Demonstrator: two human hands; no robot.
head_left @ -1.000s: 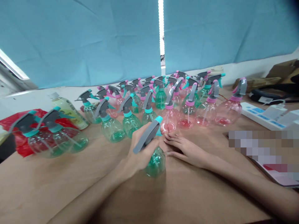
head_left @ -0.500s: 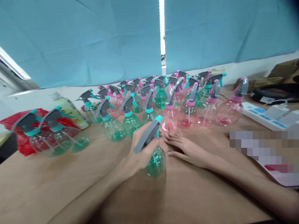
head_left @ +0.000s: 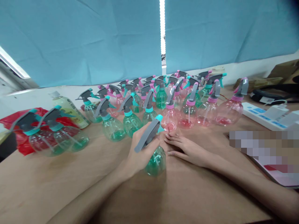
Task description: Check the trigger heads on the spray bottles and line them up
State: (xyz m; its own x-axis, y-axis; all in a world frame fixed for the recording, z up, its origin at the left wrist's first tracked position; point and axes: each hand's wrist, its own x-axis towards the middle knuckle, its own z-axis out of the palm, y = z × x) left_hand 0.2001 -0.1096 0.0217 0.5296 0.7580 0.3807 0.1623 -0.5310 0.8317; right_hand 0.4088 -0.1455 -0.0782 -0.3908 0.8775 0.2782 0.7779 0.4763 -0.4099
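Note:
My left hand (head_left: 137, 151) is closed around the neck of a green spray bottle (head_left: 156, 163), which stands on the table in front of me. Its grey trigger head, with a turquoise nozzle, points away to the right. Just right of that bottle, my right hand (head_left: 183, 146) lies flat on the table with its fingers stretched out, holding nothing. Beyond the fingertips is a pink spray bottle (head_left: 171, 116). Several green spray bottles, one of them a clear green one (head_left: 113, 129), stand ahead of my left hand.
Several pink and green spray bottles crowd the table's back. Two green bottles (head_left: 44, 141) stand at left before a red plastic bag (head_left: 22, 146) and a leaning, labelled bottle (head_left: 71, 112). At right are a white power strip (head_left: 261, 116) and a pixelated flat object (head_left: 268, 155).
Almost nothing differs. The held spray bottle and my left hand have shifted very slightly; my right hand stays in place.

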